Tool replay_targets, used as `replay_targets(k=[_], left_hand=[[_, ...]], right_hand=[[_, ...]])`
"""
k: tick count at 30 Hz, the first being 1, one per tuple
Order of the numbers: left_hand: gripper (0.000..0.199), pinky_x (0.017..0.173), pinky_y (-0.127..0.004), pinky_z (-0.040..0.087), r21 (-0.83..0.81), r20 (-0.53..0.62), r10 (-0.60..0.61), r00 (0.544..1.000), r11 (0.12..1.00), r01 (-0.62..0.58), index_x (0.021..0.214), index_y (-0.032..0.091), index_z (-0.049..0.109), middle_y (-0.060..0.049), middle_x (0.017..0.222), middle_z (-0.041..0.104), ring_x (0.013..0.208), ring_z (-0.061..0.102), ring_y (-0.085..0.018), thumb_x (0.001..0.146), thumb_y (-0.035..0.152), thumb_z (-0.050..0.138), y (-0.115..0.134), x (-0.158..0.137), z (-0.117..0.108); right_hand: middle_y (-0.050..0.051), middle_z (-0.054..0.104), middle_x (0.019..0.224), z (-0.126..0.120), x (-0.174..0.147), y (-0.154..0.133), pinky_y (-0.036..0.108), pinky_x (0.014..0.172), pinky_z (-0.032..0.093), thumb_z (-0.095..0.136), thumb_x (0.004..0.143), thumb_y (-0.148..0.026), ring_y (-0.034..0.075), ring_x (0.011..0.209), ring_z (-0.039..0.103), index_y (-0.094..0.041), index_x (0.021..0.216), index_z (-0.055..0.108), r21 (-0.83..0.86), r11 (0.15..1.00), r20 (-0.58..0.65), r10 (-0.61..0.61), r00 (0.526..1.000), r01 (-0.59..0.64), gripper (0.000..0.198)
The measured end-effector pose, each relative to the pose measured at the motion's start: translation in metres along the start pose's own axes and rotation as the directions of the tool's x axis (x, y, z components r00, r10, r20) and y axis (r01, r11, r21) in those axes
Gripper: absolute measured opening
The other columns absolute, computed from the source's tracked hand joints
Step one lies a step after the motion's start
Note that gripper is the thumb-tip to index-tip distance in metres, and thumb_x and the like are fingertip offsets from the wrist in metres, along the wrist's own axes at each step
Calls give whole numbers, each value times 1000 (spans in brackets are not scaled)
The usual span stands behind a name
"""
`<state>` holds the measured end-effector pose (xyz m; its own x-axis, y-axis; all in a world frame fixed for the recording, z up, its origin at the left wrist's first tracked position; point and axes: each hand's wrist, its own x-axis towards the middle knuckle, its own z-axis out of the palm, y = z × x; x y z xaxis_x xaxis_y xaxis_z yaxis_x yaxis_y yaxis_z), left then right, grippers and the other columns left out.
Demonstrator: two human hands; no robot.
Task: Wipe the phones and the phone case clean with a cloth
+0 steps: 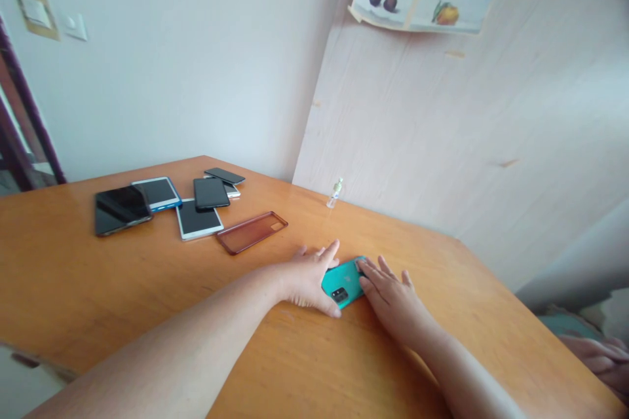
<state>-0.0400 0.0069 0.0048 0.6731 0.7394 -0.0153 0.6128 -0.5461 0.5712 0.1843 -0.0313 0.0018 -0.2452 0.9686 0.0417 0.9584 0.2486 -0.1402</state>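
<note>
Teal phone [348, 283] is lying camera-side up on the wooden table [295, 366], left hand [310, 280] spread around its camera end, right hand [390, 299] on the other (can't tell if it's pinching anything).

Phone [348, 280] on table [295, 366]; case [248, 234] left and behind, devices [211, 194] farther left; bottle [335, 194] behind phone, near wall [417, 144].

Teal phone [348, 280]; reddish-brown case [248, 234]; orange-brown tabletop [147, 281]; whitish wall [196, 65].

Wall [211, 59]: white, fitted with switch [34, 11] at left.
Panel [393, 124]: pale, scuffed, bearing fruit poster [417, 6].
Table [299, 366]: orange-brown, glossy.
Light: soft, diffuse.
</note>
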Motion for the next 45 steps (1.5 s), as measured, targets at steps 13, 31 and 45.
replay_targets(k=[13,31,45], left_hand=[[105,115,-54,11,96,-5,-5,1000,995,5,148,29,25,-9,151,40,143,22,-35,61,70,66,2,-4,-5],[87,112,-61,13,120,40,-22,999,993,17,141,38,36,-5,149,42,144,19,-39,64,61,68,6,-4,-9],[88,114,-59,11,135,58,-11,998,991,3,143,38,33,-4,150,41,145,16,-36,65,63,66,5,-4,-8]], right_hand=[[13,40,149,-4,-6,9,69,109,17,29,99,-38,31,141,31,-18,145,41,-111,991,-10,71,997,-71,51],[13,55,138,-19,-30,-28,40,107,40,37,94,-22,24,126,52,-16,134,53,-18,986,3,-169,986,169,43],[7,57,137,-19,-25,-25,45,110,36,42,92,-20,23,129,50,-25,134,54,112,948,-42,-295,955,297,43]])
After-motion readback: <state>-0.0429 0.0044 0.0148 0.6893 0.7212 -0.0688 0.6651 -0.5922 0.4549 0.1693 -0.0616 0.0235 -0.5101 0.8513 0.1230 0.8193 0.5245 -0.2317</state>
